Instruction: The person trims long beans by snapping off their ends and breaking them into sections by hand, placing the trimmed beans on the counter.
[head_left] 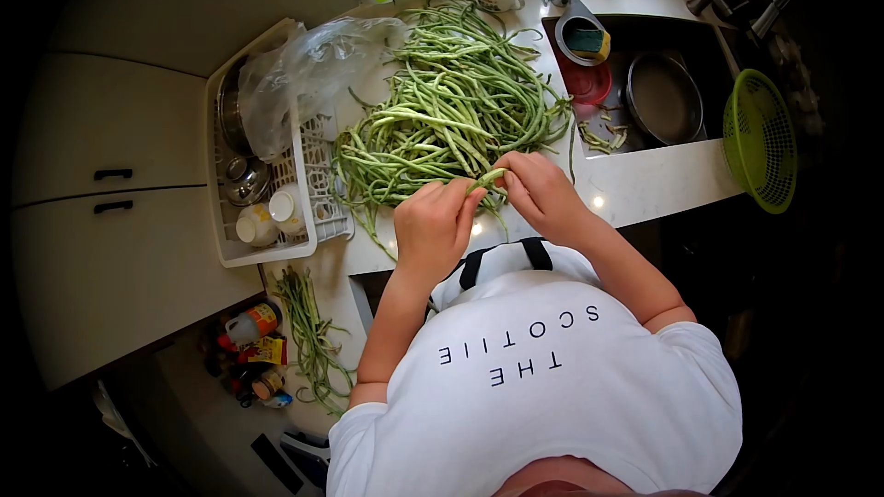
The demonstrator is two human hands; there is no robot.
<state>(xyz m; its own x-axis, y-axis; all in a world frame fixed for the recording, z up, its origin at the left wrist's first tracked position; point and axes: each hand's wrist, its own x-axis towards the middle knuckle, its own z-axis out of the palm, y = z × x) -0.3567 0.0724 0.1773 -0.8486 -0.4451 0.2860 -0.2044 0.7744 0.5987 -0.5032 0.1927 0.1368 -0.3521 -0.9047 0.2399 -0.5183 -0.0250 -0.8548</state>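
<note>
Between my hands a green long bean (485,181) is pinched, one hand on each side of a short stretch of it. My left hand (430,223) is closed on its left part, thumb and fingers together. The fingers of my right hand (541,191) are closed on the right part, close to the left fingertips. Just beyond both hands lies a large tangled heap of long beans (451,92) on the white counter. How far the held bean extends behind my fingers is hidden.
A white dish rack (307,212) with a plastic bag (308,74) stands left. At right are a sink (714,83) holding a metal pan (663,99) and bean scraps (603,136), and a green colander (761,142). More long beans (311,336) and bottles (251,323) lie lower left.
</note>
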